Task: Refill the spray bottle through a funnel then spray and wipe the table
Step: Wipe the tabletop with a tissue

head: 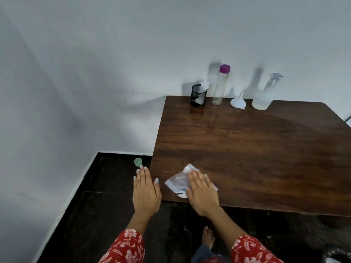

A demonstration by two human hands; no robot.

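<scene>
A thin, limp wipe is pressed flat on the near left corner of the tabletop under the straight fingers of the right hand. The left hand hovers beside it, fingers spread, holding nothing. The wipe is judged light, damp and prone to bunching; flat palm pressure is advised. The spray bottle stands at the far edge.

Along the table's far edge, left to right: mesh cup, tall bottle, funnel, spray bottle.
</scene>
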